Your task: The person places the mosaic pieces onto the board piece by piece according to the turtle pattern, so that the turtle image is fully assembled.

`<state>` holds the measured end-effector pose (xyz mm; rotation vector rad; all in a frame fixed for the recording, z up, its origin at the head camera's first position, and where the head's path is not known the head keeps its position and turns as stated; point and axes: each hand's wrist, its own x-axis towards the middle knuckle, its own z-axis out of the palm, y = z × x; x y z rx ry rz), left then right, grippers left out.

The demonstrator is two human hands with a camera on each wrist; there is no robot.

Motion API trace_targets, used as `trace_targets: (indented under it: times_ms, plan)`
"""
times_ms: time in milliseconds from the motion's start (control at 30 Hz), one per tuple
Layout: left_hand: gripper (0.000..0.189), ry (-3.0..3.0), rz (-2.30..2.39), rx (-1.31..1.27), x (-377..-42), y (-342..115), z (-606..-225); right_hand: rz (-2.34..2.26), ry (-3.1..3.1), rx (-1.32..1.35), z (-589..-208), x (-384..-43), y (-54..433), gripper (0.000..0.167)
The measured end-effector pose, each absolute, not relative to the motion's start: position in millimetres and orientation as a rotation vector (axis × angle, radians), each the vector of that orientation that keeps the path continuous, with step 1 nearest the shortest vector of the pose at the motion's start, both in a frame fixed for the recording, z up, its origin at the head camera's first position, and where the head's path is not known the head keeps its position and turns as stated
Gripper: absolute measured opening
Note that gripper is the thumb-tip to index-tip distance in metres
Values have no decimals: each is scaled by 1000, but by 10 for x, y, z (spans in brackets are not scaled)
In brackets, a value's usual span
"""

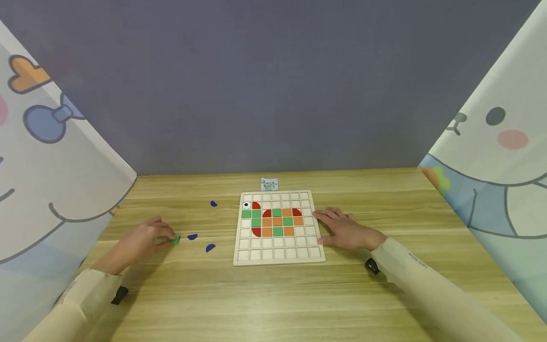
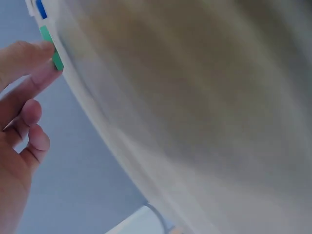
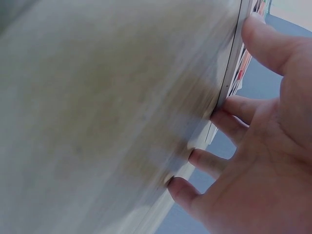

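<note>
My left hand (image 1: 147,239) pinches a small green tile (image 2: 58,61) between thumb and fingertips, close to the tabletop at the left. Three dark blue half-round pieces lie near it: one blue piece (image 1: 193,236) just to the right, another (image 1: 210,247) a bit nearer, a third (image 1: 213,203) farther back. A light wooden grid board (image 1: 279,262) lies in the middle, with green, orange and red tiles and a white eye tile (image 1: 246,205) set in its cells. At the board's right edge rests my right hand (image 1: 347,231), fingers spread, thumb and fingertips touching the rim.
Behind the board lies a small picture card (image 1: 269,184). The wooden table (image 1: 273,304) ends at a grey wall panel (image 1: 273,85). Cartoon-printed panels stand on the left (image 1: 64,180) and right (image 1: 474,156).
</note>
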<state>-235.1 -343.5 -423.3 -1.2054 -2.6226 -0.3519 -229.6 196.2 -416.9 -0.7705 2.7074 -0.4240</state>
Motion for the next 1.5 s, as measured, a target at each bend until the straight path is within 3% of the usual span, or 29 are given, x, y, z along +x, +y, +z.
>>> trace_targets:
  times_ms: [267, 767, 1133, 1500]
  plan:
    - [31, -2521, -425, -1268, -2429, -3036, -4059, -424, 2693, -775, -4149, -2308, 1938, 77]
    - [13, -2377, -504, -1525, -2535, -1398, -3897, -426, 2706, -781, -4226, -2304, 1982, 77]
    - [12, -2412, -595, -1523, -2518, -1011, -3922, -445, 2696, -759, -4183, -2303, 1962, 78]
    - [5, -2531, -323, -1575, -2524, -500, -3970, -452, 2718, -773, -4174, -2313, 1956, 78]
